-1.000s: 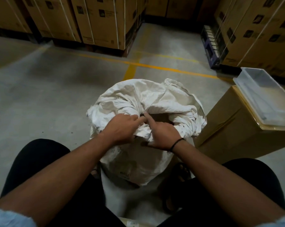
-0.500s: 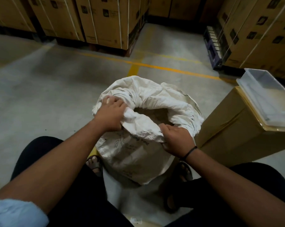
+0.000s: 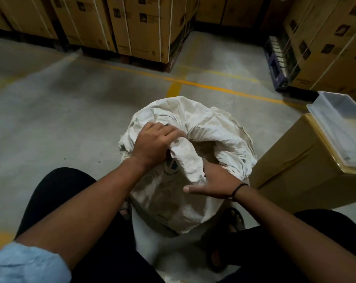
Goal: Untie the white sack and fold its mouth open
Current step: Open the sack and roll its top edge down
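Left hand (image 3: 152, 145) grips the rolled rim of the white sack (image 3: 205, 127) on its left side. Right hand (image 3: 214, 181) sits at the near rim, thumb out and fingers hidden under the fold, so its grip cannot be told. The sack stands open-mouthed between the knees. A cardboard box (image 3: 295, 176) is just beside it on the right, and concrete floor (image 3: 60, 119) lies open to the left and ahead. The sack's print is unreadable.

My right hand (image 3: 215, 180) loses its fingers under the rolled lip of the white sack (image 3: 213, 127), so I can't tell how they lie. My left hand (image 3: 152, 144) buries its fingertips in the folds. The sack's mouth is too dark to see into, and its print is too creased to read. The clear bin (image 3: 315, 111) runs off the right edge.
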A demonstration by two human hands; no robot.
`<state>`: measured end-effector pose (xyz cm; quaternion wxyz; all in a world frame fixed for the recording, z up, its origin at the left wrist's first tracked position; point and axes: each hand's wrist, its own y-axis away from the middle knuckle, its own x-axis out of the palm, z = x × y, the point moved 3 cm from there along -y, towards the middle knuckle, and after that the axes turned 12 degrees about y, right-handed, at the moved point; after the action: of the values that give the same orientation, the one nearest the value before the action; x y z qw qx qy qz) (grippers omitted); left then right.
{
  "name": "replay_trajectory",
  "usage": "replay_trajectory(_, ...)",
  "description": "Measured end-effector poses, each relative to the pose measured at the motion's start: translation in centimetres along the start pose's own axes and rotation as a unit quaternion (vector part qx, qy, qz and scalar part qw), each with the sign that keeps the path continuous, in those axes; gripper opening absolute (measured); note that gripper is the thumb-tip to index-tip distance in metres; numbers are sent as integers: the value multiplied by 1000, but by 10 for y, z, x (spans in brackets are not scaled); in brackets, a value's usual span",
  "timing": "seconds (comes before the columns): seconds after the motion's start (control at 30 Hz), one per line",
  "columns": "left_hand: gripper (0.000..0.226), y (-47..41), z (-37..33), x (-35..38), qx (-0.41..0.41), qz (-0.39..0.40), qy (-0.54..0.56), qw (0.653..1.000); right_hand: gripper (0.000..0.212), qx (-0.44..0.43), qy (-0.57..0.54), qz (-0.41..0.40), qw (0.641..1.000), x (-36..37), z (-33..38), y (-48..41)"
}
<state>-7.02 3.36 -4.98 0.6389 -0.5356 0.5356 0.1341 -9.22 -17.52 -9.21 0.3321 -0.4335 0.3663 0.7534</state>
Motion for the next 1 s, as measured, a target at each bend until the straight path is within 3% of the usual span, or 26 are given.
replay_trajectory(0.07,47,-11,-2,3,-90,139,18,986,96,58,68,-50,995,16,-2,-12)
replay_trajectory(0.13,71,-16,0,4,-167,349,11,922,85,72,142,-55,986,25,1,-18)
replay_trajectory(0.2,93,-12,-1,-2,-181,518,-7,836,85,-7,165,-10,986,21,6,-20)
replay_trajectory(0.27,98,-6,-2,-4,-185,575,8,797,79,-79,102,41,991,5,9,-16)
replay_trajectory(0.33,97,-3,-5,-4,-205,572,36,793,81,-36,-59,-25,997,-15,-5,-17)
replay_trajectory(0.37,95,-5,-5,-1,-209,545,36,811,86,23,-101,-103,989,-25,-21,-20)
replay_trajectory(0.43,73,-18,-7,6,-203,437,20,876,105,179,-65,-247,950,-38,-60,-22)
replay_trajectory(0.5,47,-32,-14,12,-180,314,3,932,129,322,-55,-240,914,-35,-99,-22)
replay_trajectory(0.57,37,-41,-24,15,-160,227,21,960,145,379,-120,-177,900,-22,-124,-24)
replay_trajectory(0.67,31,-44,-33,26,-135,188,50,972,146,350,-285,-137,882,4,-130,-31)
replay_trajectory(0.77,33,-48,-35,39,-113,183,49,975,115,338,-327,-142,871,13,-124,-41)
replay_trajectory(0.9,76,-64,-35,55,-72,174,46,981,49,249,-334,-224,881,-22,-112,-58)
replay_trajectory(1.0,104,-88,-28,68,-64,177,65,980,59,203,-396,-215,869,-49,-111,-58)
